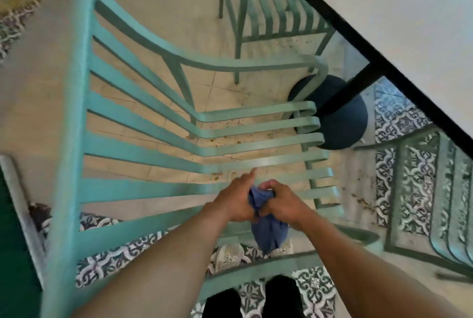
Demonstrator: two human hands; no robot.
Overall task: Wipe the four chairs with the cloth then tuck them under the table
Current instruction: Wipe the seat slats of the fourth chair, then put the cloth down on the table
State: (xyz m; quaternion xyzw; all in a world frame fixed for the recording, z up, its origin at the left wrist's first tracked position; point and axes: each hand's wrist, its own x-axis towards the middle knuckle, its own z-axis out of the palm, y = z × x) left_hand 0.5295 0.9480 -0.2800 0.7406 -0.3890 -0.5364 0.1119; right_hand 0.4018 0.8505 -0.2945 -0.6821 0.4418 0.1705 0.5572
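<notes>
**Cloth bunched in both hands, nearest chair not yet tucked**

Closest to me, my left hand (236, 201) and right hand (279, 202) meet over the seat of the nearest chair (143, 118). Both pinch the blue cloth (268, 228) between them; the left forefinger sticks out, the right fingers curl tight on the bunched top, and the rest of the cloth hangs down. The cloth does not touch the slats, so I judge I am regathering it, not wiping.

This chair stands clear of the table (409, 23), its front slats just reaching the dark round table base (340, 123). To the right a second chair (435, 189) sits partly under the table edge. Farther off, a third chair (268, 18) also reaches under it. I see no fourth. Whether any chair is already wiped I cannot tell.
</notes>
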